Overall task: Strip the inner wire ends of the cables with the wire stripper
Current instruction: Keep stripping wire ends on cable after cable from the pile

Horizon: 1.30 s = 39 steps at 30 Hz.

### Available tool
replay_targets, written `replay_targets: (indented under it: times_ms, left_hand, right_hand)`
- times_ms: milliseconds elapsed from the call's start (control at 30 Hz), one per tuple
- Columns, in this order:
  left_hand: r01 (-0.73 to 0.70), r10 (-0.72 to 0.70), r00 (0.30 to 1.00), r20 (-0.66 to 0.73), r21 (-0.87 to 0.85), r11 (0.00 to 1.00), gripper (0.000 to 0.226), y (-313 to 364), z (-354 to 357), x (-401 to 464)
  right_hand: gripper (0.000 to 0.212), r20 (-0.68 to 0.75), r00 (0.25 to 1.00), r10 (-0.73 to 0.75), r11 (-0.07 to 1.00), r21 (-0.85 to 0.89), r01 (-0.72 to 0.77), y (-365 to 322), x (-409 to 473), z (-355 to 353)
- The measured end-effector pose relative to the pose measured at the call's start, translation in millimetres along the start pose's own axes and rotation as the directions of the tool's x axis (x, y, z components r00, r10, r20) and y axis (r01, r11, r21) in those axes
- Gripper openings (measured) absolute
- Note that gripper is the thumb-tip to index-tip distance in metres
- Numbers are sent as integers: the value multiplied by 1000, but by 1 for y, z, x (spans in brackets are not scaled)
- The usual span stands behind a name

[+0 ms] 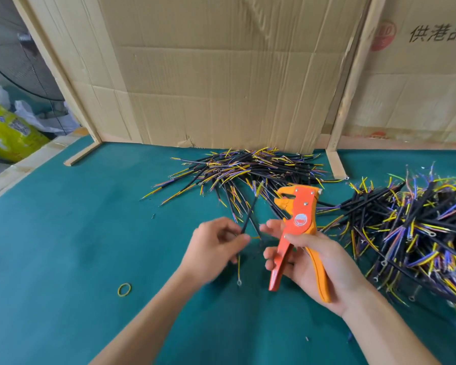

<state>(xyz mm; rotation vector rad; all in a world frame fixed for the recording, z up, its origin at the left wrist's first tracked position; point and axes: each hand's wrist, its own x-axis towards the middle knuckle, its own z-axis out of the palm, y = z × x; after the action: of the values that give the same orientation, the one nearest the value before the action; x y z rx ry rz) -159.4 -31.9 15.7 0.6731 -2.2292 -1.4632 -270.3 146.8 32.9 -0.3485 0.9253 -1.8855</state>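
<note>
The left hand [216,243] pinched a black-sheathed cable [249,212] with yellow and purple inner wires, slanting up toward 1 o'clock. The right hand [313,262] gripped the orange-and-yellow plastic wire stripper [299,222] by its handles, head pointing to 12 o'clock, apart from the cable. More such cables lay heaped at 12 o'clock [248,167] and 3 o'clock [416,227] on the green felt table [77,219]. A yellow rubber band [124,289] lay at 8 o'clock.
</note>
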Motion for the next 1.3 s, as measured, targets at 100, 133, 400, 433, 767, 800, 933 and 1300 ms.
replay_targets:
  times_ms: [100,133,400,433,767,800,933,1300]
  left_hand:
    - [-84,84,996,-1,81,993,14,-6,17,-20]
    - [-96,97,995,-12,91,991,14,-7,18,-22]
    - [-135,139,989,-41,92,987,19,-8,18,-21]
    - [-130,134,990,-41,86,988,20,-9,17,-20]
    - [-152,151,984,94,13,988,11,-1,11,-15]
    - [-143,146,985,95,-37,989,10,0,11,-14]
    - [-42,61,996,60,-281,959,9,2,9,-11]
    - [2,13,1000,22,-553,833,18,5,3,-9]
  right_hand:
    - [45,2,997,-74,996,-58,74,-6,1,-7]
    - [47,6,996,-84,994,-65,84,-8,2,-8]
    - [53,-21,995,-100,989,-110,97,-14,5,-20]
    - [52,-19,996,-93,990,-111,90,-14,5,-20]
    - [51,44,997,-68,989,-129,73,-11,5,-18]
    - [52,55,997,-52,988,-141,59,-10,4,-17]
    - [67,105,994,19,986,-168,-1,-4,5,-9]
    - [59,173,983,54,987,-155,-27,4,5,1]
